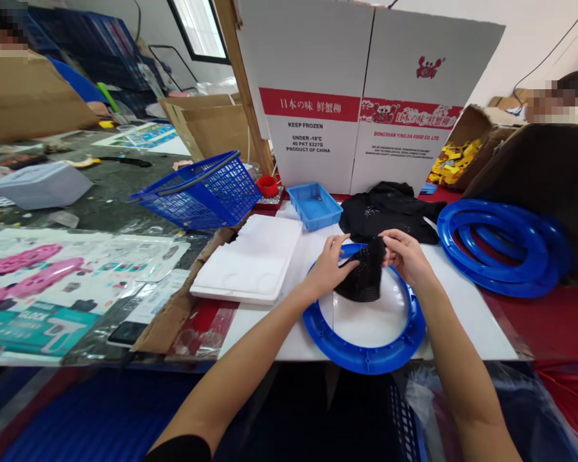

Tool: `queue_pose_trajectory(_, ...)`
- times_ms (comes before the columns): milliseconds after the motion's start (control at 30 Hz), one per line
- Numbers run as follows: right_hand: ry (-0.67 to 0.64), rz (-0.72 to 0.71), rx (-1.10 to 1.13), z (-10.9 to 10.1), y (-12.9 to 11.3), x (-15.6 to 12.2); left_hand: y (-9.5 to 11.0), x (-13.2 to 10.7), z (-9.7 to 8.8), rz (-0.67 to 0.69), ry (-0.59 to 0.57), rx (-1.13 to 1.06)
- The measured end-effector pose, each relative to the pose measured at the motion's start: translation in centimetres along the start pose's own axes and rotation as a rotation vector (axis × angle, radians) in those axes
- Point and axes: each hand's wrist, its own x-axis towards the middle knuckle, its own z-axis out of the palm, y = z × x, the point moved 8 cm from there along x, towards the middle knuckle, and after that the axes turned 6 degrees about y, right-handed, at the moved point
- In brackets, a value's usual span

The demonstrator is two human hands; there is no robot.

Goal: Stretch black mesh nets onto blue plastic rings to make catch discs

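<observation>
Between my two hands hangs a piece of black mesh net [363, 282], held over a blue plastic ring [368, 359] lying flat on the white board. My left hand [330, 266] grips the net's left side, with the thumb laid against it. At the upper right edge, my right hand [407, 253] pinches the net between thumb and fingers. More black mesh fabric [390, 215] is heaped just behind the ring. Several more blue rings [501, 250] are stacked to the right.
A small blue tray [315, 208] and a white foam slab [250, 256] lie left of the ring. Behind them lean a blue basket [205, 196] and a tall white carton [366, 96]. A box of yellow parts [455, 163] stands at right. Two other people sit farther back.
</observation>
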Motion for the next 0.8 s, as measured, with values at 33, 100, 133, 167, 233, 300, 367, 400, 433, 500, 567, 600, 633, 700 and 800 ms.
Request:
queue_pose_trajectory(33, -0.029, 0.014, -0.013, 0.1, -0.1, -0.2, 1.0, -0.1, -0.2, 0.116, 0.035, 0.060)
queue_pose_trajectory(100, -0.085, 0.020, -0.032, 0.6, -0.4, -0.8, 2.5, -0.7, 0.4, 0.245, -0.039, 0.025)
queue_pose_trajectory(133, -0.116, 0.020, -0.038, 1.0, -0.6, -1.2, 2.8, -1.0, 1.1, 0.236, -0.130, -0.053)
queue_pose_trajectory(167, -0.157, 0.025, -0.045, 1.5, -0.8, -1.7, 2.9, -1.3, 1.8, 0.187, -0.223, -0.153)
queue_pose_trajectory(233, -0.259, 0.049, -0.062, 2.7, -1.0, -2.6, 2.5, -1.8, 3.0, 0.034, -0.338, -0.320)
queue_pose_trajectory(300, -0.328, 0.046, -0.098, 3.3, -1.3, -3.1, 1.5, -1.7, 3.4, -0.106, -0.334, -0.391)
queue_pose_trajectory(367, -0.309, -0.014, -0.186, 2.9, -1.7, -2.9, 0.4, -1.4, 3.2, -0.216, -0.284, -0.437)
queue_pose_trajectory(400, -0.263, -0.064, -0.258, 2.4, -1.9, -2.5, -0.1, -1.2, 3.0, -0.272, -0.279, -0.489)
queue_pose_trajectory(433, -0.204, -0.120, -0.346, 1.7, -2.1, -2.1, -0.4, -1.1, 2.9, -0.329, -0.288, -0.563)
queue_pose_trajectory(500, -0.116, -0.200, -0.512, 0.5, -2.2, -1.5, -0.6, -1.2, 2.6, -0.436, -0.322, -0.727)
queue_pose_trajectory(567, -0.156, -0.178, -0.579, 0.5, -1.1, -1.0, -0.4, -1.3, 2.4, -0.507, -0.350, -0.859)
queue_pose_trajectory(600, -0.226, -0.134, -0.563, 1.0, -0.1, -1.0, -0.3, -1.4, 2.4, -0.525, -0.356, -0.903)
queue_pose_trajectory(633, -0.314, -0.076, -0.516, 1.8, 0.9, -1.2, -0.2, -1.4, 2.3, -0.533, -0.355, -0.933)
queue_pose_trajectory(700, -0.473, 0.045, -0.391, 3.5, 2.8, -1.8, -0.1, -1.6, 2.4, -0.549, -0.351, -0.956)
queue_pose_trajectory(800, -0.480, 0.182, -0.253, 4.6, 4.0, -2.1, -0.3, -1.4, 2.0, -0.549, -0.321, -0.935)
